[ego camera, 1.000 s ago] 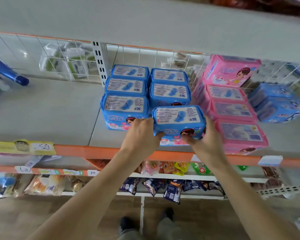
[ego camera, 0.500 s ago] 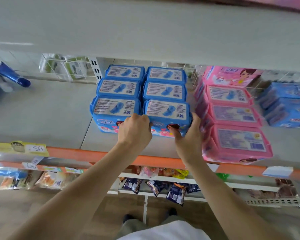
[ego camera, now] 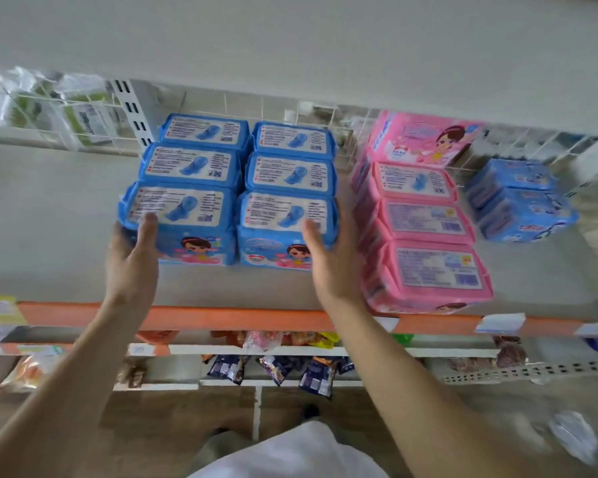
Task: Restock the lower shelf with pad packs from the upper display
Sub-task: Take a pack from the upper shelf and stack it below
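The left hand (ego camera: 132, 263) has its thumb (ego camera: 147, 229) laid up the front of the front-left blue pad pack (ego camera: 180, 222), while its other fingers go round the pack's left end, out of sight, so it cups that corner. The right hand (ego camera: 332, 260) stands edge-on at the right end of the front-right blue pad pack (ego camera: 283, 229), fingers straight and close together, thumb (ego camera: 313, 236) resting on the pack's front right corner; whether the fingers press the pack's side or only stand beside it, I cannot tell. These two packs sit side by side, touching, at the front of a block of six blue packs, two columns and three rows deep, on the grey shelf (ego camera: 59, 229) with the orange front edge (ego camera: 221, 317). Just to the right of the block lies a row of pink pad packs (ego camera: 428, 270), the hindmost one (ego camera: 425, 138) tilted up against the white wire back grid (ego camera: 283, 108). Farther right are more blue packs (ego camera: 522, 201), stacked. A white price label (ego camera: 501, 322) hangs on the orange edge. Below, the lower shelves hold snack packets (ego camera: 273, 367).
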### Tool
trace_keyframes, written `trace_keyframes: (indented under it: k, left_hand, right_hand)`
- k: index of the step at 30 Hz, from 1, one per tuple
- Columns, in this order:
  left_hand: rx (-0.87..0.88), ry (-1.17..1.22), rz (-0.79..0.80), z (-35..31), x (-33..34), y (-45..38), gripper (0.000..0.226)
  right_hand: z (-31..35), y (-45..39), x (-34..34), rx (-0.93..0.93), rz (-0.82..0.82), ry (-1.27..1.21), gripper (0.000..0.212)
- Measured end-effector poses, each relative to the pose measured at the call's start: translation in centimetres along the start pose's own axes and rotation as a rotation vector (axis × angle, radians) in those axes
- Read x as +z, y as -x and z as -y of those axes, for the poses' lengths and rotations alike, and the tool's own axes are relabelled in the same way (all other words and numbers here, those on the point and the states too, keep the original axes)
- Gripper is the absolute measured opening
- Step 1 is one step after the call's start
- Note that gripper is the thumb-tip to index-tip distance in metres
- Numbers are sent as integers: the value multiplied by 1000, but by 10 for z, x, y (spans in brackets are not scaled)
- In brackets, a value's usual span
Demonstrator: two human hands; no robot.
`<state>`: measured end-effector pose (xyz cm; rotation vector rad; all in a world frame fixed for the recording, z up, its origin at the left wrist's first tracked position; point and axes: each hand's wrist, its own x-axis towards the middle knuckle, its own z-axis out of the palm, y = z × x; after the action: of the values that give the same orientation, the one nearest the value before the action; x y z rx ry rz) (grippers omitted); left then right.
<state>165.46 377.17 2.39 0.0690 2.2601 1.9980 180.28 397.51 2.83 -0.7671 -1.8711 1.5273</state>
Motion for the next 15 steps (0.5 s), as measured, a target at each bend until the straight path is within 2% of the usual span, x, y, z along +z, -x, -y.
trace_keyframes:
  k: [2, 5, 7, 9, 11, 12, 14, 15]
  left_hand:
    - [31, 55, 12, 3, 5, 1, 26]
    - [51, 135, 52, 10, -3, 0, 20]
    - [1, 182, 101, 9, -7, -2, 14]
    - [-61, 183, 143, 4, -7, -4, 14]
    - [-44, 162, 183, 1, -12, -7, 16]
    - [-18, 145, 202, 2, -16, -10, 19]
    - [44, 129, 239, 3, -25, -15, 24]
    - [48, 136, 242, 4, -27, -18, 28]
  right_hand:
    - [4, 0, 0, 2, 35, -88, 40]
    - [1, -4, -1, -2, 19, -77, 42]
    - [4, -6, 0, 9, 5, -111, 41]
    - [6, -5, 4, -18, 29, -121, 36]
    - [7, -6, 5, -21, 7, -147, 30]
    - [2, -10, 6, -9, -25, -146, 31]
    - [7, -10, 10, 36, -77, -90, 55]
    - [8, -10, 14, 67, -90, -135, 56]
